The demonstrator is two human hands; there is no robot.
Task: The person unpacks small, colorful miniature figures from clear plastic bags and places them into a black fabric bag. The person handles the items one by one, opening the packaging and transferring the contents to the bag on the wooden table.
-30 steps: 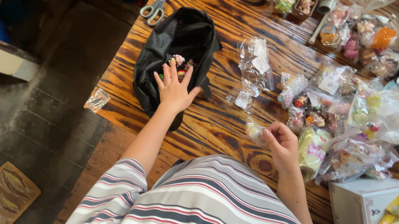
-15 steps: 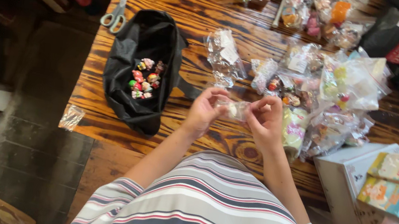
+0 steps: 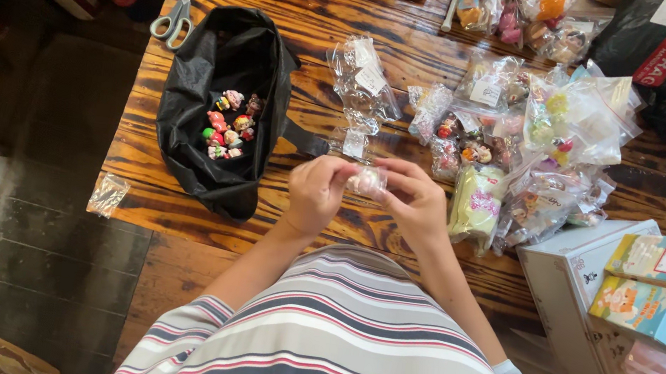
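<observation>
Packet (image 3: 368,181) pinched between fingers of left hand (image 3: 315,193) and right hand (image 3: 417,202), right of black bag (image 3: 225,96) on tabletop (image 3: 319,31).

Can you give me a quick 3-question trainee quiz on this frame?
1. True or false: both the left hand and the right hand hold the small clear packet.
2. Where do the small colourful figures lie? A) in the open black bag B) on the white box C) on the floor
3. Fill in: the scissors lie on the wooden table, just ____ the black bag's far end.

Key
1. True.
2. A.
3. Beside; their handles are at the bag's far corner.
</observation>
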